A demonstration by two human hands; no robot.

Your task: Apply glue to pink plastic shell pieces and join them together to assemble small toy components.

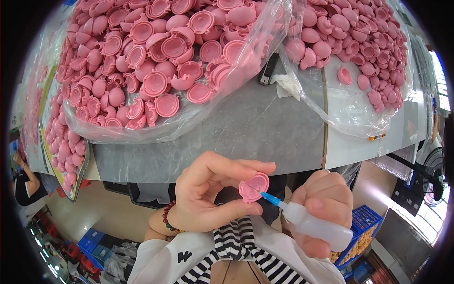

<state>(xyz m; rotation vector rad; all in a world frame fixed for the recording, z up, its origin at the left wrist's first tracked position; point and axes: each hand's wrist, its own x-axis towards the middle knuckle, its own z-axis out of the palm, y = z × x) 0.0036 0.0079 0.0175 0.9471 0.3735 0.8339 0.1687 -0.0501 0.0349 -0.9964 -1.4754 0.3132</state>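
Head cam: L fingers (pixel 220 165) hold rnd shell (pixel 250 188), R fingers (pixel 326 194) translucent btl (pixel 318 227).

Bright, even light on you here, and look right: the window (pixel 440 215) is blown out to white, its glare glossing the floor (pixel 384 190). Glints streak your clear plastic bag (pixel 177 136); shading stays soft on the grey tabletop (pixel 227 135). Your left hand (pixel 208 191) and right hand (pixel 326 199) read crisp, while out toward the rim everything bends, softens, then drops into black.
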